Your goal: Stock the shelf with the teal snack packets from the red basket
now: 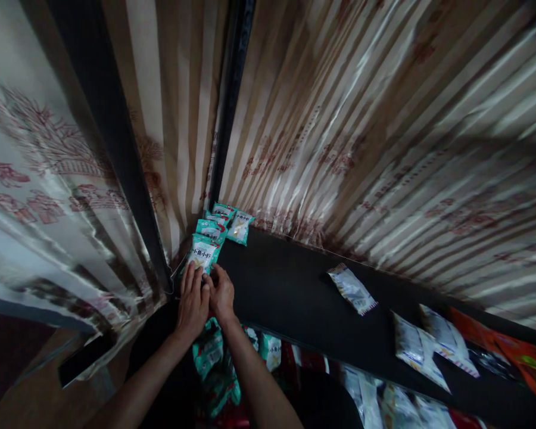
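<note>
A teal and white snack packet (203, 253) lies at the near end of an overlapping row of matching packets in the shelf's left corner. My left hand (193, 302) rests over its lower part, fingers stretched out flat on the wrapper. Beside it, my right hand (222, 292) has its fingers curled in at the packet's lower right edge. Just beyond is another teal packet (212, 231), partly covered by the near one. One more teal packet (240, 226) lies to the right of the row, by the curtain.
The black shelf (272, 268) runs to the right, bearing a silver-white packet (352, 289), more pale packets (413, 342) and an orange package (495, 339). Below it are several teal packets (209, 351). Patterned curtains (321, 137) and a dark post (227, 107) stand behind.
</note>
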A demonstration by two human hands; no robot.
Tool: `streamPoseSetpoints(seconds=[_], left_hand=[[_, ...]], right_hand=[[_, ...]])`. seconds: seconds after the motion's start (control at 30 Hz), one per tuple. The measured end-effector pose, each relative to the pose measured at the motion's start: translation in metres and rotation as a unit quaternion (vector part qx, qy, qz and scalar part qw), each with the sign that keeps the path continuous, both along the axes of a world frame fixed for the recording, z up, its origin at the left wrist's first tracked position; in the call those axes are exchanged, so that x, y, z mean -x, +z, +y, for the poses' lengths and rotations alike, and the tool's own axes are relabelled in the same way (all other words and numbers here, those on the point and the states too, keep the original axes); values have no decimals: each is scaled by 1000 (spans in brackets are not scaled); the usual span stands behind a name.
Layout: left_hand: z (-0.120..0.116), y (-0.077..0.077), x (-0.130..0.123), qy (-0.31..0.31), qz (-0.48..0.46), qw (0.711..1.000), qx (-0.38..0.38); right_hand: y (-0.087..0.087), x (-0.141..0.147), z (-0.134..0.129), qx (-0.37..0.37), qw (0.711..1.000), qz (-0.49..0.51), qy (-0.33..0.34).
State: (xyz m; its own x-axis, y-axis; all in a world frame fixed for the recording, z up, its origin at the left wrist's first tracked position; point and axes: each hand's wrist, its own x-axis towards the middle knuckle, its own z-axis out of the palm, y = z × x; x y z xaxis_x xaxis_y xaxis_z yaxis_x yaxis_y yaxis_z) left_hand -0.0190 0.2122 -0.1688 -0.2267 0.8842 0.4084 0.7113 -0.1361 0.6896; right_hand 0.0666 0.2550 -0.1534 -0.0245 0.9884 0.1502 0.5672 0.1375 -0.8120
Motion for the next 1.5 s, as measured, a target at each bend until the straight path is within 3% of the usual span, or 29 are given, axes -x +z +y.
streamPoseSetpoints(seconds=[0.37, 0.53, 0.73, 1.03, 1.37, 1.5], left_hand=[[0, -6, 5, 21, -3, 1000, -3], [-1, -9, 6, 24, 1, 1000, -15], [-2, -12, 7, 20, 11, 1000, -20], [-4, -8, 5, 24, -10, 999, -27], [-5, -10, 7, 17, 13, 999, -47], [-6, -7, 10, 5, 17, 999, -43]], right_hand=[[1, 6, 3, -3, 1000, 4, 18], [-5, -3, 10, -62, 997, 10, -52], [-11, -6, 25, -26, 999, -15, -27], [-9, 4, 36, 18, 999, -22, -39], [-1, 2, 42, 41, 996, -79, 3], [1, 4, 33, 31, 997, -66, -23]])
